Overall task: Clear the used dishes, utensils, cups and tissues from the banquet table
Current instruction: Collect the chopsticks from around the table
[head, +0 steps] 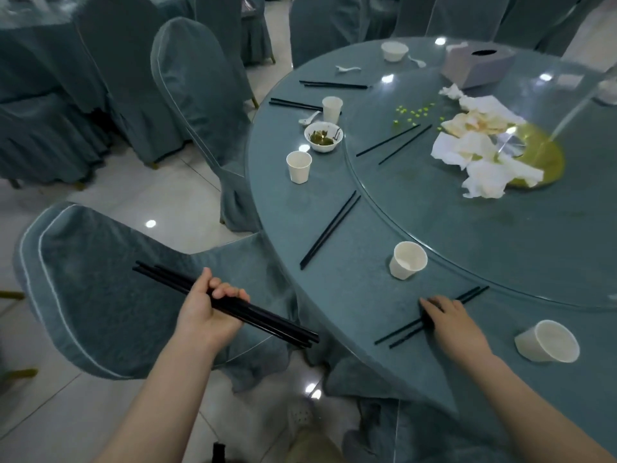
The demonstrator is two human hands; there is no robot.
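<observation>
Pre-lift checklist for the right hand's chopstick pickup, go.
1. Right hand on the nearest chopstick pair: ok, fingers touching.
2. Grip closed round the pair: cannot tell.
3. Left hand secure on its chopstick bundle: ok.
4. Tipped paper cup apart from the right forearm: ok.
5. Upright cup out of the lift path: ok.

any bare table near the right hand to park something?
Bare cloth between the right hand, the upright cup and the chopstick pair beyond. Crowded rightward by the tipped cup; the turntable's far side holds tissues.
</observation>
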